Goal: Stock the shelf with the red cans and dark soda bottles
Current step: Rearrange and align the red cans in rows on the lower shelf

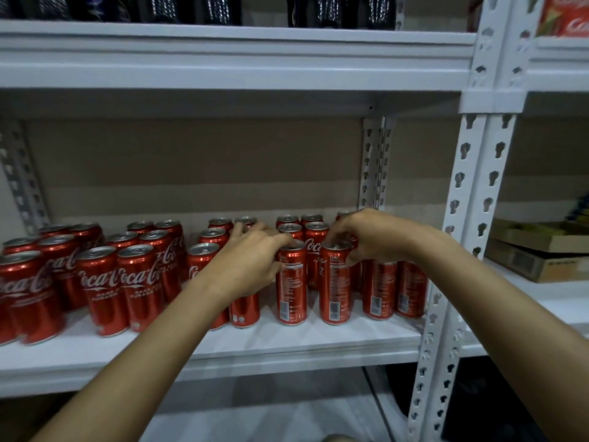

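Pinching two slim red cans by their rims at centre frame, left hand (255, 260) on one can (291, 285), right hand (366, 237) on the other (335, 285); risks knocking packed neighbours behind; dark soda bottles (197, 8) along the top edge.

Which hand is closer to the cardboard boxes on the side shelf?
Right. The right hand grips a can top nearer the cardboard boxes; the left hand is further left, on another can.

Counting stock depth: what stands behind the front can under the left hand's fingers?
Behind that front can two more red cans stand in a row toward the back wall. The left hand covers the neighbouring cans' tops.
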